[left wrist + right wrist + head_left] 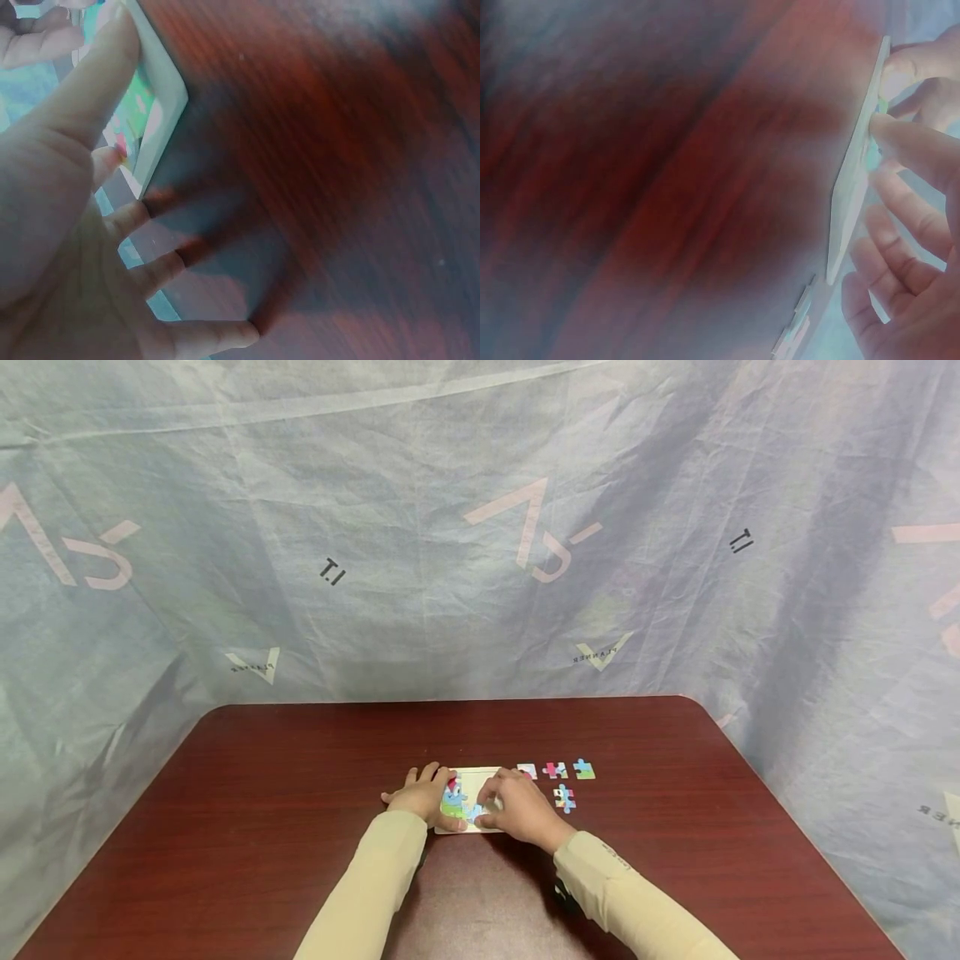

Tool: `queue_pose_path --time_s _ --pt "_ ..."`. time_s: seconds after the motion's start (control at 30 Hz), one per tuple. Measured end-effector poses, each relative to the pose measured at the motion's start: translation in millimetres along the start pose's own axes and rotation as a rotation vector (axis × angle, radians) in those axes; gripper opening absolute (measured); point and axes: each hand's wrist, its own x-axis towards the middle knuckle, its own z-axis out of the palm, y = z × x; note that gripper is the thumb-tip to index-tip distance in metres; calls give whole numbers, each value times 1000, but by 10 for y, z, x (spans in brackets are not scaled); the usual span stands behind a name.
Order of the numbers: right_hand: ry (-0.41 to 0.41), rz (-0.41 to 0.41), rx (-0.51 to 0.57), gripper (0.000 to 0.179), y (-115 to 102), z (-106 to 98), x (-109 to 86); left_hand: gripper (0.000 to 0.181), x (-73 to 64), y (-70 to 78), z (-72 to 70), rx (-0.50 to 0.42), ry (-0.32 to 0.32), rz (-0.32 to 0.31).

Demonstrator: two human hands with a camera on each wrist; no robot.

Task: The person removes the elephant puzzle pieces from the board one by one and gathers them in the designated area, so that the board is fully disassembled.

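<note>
A shallow white puzzle tray (pixel 491 771) lies on the table, with colourful jigsaw pieces (pixel 453 802) fitted along its left side. My left hand (pixel 422 795) is spread at the tray's left edge. Its thumb (pixel 112 71) rests on the near border, and several fingertips touch the table. Over the middle of the tray, my right hand (pixel 521 806) pinches a light-blue puzzle piece (pixel 474 812) between thumb and forefinger, low against the tray. The right hand's other fingers (pixel 900 255) are loosely bent. Part of the piece is hidden by the fingers.
Several loose puzzle pieces (pixel 565 797) lie to the right of the tray, one partly behind the right hand. The dark red wooden table (pixel 300 827) has rounded far corners. Behind it hangs a grey printed sheet (pixel 420 610).
</note>
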Motion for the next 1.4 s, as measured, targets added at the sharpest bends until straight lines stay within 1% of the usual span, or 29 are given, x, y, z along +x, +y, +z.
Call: queue_pose_path --time_s 0.3,0.6,0.83,1.0,1.13,1.27,1.4 --pt "8 14 5 24 6 -11 12 85 -9 8 -9 -6 -12 -5" --pt "-26 -8 -13 19 20 -27 13 84 1 7 -2 4 -11 -3" --pt "-27 21 15 18 27 -60 32 85 15 1 5 7 -14 -14" --pt "-44 26 34 14 49 -113 39 85 20 -2 9 10 -9 -13" --pt "-56 28 40 18 67 -142 39 85 17 -4 11 9 -8 -10" --pt "-64 36 13 23 84 -146 40 85 12 -3 6 4 -12 -9" --pt "-84 29 -37 22 93 -142 50 85 2 -1 0 1 -11 -9"
